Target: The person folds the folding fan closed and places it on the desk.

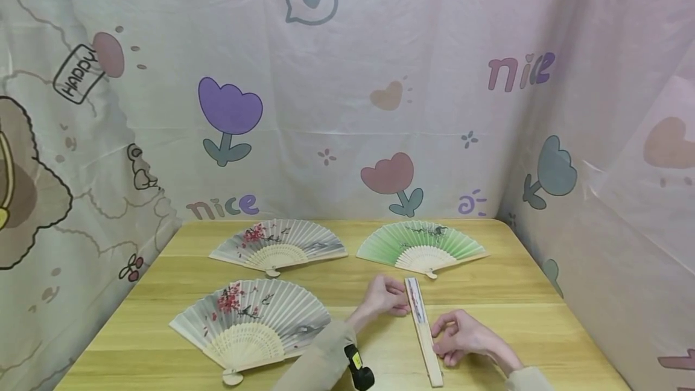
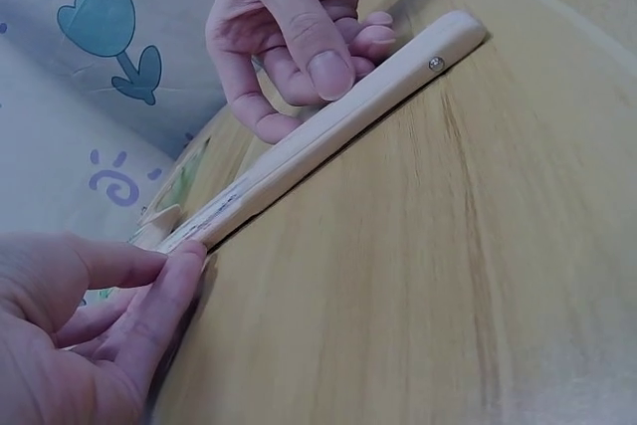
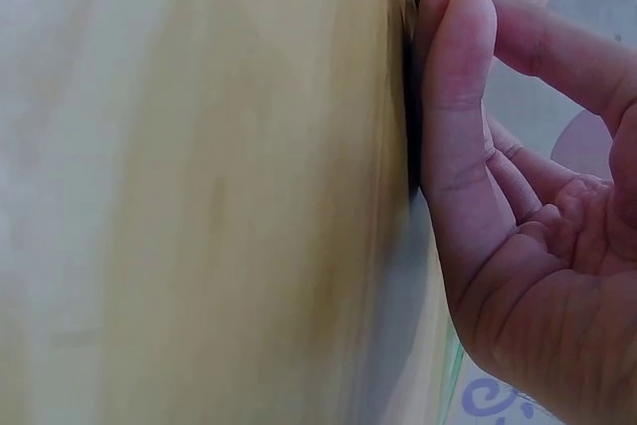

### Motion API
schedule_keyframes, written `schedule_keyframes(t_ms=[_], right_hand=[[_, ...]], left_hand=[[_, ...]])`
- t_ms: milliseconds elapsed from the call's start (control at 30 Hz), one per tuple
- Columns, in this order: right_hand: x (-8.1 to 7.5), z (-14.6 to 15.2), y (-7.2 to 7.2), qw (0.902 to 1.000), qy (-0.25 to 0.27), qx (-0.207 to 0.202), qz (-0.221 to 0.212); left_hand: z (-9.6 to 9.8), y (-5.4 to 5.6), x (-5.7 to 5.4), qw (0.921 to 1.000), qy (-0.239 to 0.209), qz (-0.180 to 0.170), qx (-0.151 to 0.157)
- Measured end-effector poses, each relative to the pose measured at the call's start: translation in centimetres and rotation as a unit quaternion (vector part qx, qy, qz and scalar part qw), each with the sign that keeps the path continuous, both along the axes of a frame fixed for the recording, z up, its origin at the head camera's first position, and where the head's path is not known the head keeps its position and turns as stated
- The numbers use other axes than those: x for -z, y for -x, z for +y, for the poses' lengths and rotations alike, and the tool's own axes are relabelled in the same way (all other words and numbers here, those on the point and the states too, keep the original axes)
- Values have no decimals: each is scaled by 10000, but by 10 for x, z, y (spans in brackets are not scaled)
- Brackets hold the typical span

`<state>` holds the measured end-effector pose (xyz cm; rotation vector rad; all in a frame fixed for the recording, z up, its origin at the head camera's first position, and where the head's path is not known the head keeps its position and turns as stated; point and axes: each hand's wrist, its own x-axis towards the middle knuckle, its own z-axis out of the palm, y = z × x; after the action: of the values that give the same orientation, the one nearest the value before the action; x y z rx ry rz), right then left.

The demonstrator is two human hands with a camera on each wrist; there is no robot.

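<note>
A folded hand fan with pale wooden sticks lies on the wooden table, a strip of printed cloth showing near its far end. My left hand is beside its left edge, fingertips touching the fan close to the printed part. Along the opposite edge, my right hand has loosely bent fingers, with fingertips right at the wood. The left wrist view shows the small metal rivet at the fan's near end. In the right wrist view the thumb hides most of the fan.
Two spread grey-white fans with red blossoms lie left, one at the back and one nearer, partly behind my left sleeve. A spread green fan lies at the back right. Printed cloth hangs around the table.
</note>
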<state>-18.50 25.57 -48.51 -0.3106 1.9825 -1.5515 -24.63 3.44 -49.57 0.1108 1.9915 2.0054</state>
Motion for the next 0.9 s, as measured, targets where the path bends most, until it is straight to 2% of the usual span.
schedule_keyframes(t_ms=[133,333,500,600,767,900], right_hand=[[0,-1,1,9998,-123,93,134],[0,-2,6,9984,-169,458,293],[2,0,13,9969,36,718,317],[4,1,20,9932,314,1040,417],[6,-2,32,9754,722,2028,476],[6,-6,38,9499,1087,2897,452]], left_hand=[[-1,-1,3,9998,-157,-117,-38],[-3,0,5,9994,-293,-84,-164],[-4,2,7,9977,-543,-88,-408],[-5,4,8,9953,-774,-85,-583],[-5,7,8,9905,-1069,-163,-847],[-2,8,9,9851,-1281,-165,-1132]])
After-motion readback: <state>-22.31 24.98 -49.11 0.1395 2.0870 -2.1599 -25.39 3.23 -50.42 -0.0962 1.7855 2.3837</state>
